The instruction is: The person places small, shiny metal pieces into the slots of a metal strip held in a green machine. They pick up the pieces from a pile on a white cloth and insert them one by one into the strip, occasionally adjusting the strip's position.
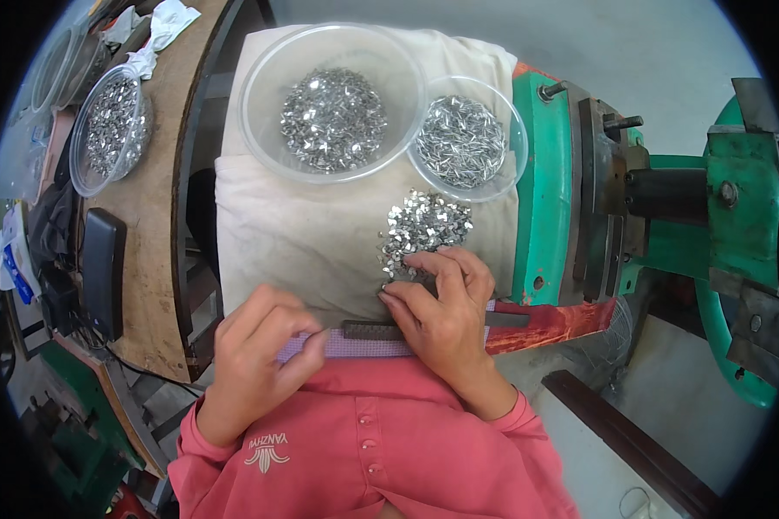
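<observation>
A loose pile of small shiny metal pieces (428,223) lies on the pale cloth. Over its near edge my right hand (448,316) rests with bent fingers touching the pieces. Its thumb and index fingertip are apart, with a few bits by the thumb. My left hand (264,346) is raised to the left, thumb and fingertips pinched together; whatever they hold is too small to make out. Between the hands lies a dark narrow bar (372,330) with small marks along it, its right part hidden by my right hand.
Beyond the pile stand a large clear tub (249,112) of metal pieces and a smaller clear bowl (521,143) of thin metal pins. A green machine (541,190) stands at the right. On the wooden table (160,259) at left are another filled container (117,130) and a black case (104,272).
</observation>
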Tool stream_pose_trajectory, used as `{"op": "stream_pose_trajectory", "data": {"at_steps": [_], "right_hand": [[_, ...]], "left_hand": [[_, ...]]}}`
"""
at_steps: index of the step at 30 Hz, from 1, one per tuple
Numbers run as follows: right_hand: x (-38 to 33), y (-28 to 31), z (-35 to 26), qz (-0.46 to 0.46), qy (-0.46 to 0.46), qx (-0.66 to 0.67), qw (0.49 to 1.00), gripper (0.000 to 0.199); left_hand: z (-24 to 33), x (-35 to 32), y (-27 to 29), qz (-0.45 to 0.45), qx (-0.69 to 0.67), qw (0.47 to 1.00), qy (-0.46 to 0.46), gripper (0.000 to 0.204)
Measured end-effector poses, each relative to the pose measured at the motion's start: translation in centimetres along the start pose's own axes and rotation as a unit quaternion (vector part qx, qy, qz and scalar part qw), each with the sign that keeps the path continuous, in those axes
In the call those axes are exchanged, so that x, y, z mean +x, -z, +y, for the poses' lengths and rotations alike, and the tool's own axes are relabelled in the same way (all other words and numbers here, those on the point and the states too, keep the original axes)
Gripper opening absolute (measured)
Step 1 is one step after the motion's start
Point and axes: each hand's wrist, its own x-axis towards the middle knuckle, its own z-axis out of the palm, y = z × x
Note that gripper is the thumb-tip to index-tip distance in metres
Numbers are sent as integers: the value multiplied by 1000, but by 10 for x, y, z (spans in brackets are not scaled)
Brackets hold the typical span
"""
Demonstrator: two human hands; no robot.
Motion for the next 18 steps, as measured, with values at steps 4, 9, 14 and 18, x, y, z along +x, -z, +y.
{"op": "stream_pose_trajectory", "data": {"at_steps": [4,9,14,18], "right_hand": [[-2,0,1,-7,-7,-6,1000,17],[-2,-2,-1,12,-9,3,1000,16],[-1,-4,-7,25,-11,-18,999,15],[-3,-8,-8,40,-19,-29,999,15]], "left_hand": [[18,-1,16,5,19,1000,1,27],[55,54,3,18,6,992,-127,24],[35,121,-52,69,66,969,-226,18],[26,124,-63,21,111,971,-211,14]]}}
